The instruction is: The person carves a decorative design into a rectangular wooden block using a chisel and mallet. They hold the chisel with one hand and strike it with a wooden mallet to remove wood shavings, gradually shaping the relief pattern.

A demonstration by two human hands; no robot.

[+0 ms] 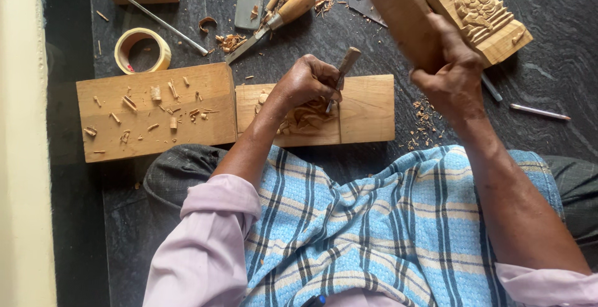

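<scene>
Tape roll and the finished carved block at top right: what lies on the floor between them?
In the head view, between the tape roll and the carved block lie a thin metal rod, a wooden-handled chisel, a grey scraper and wood shavings.

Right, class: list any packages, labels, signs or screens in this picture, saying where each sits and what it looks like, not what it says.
None in view: no package, label, sign or screen. The dark stone floor holds only wooden blocks, chisels, shavings and a cream roll of tape.
</scene>
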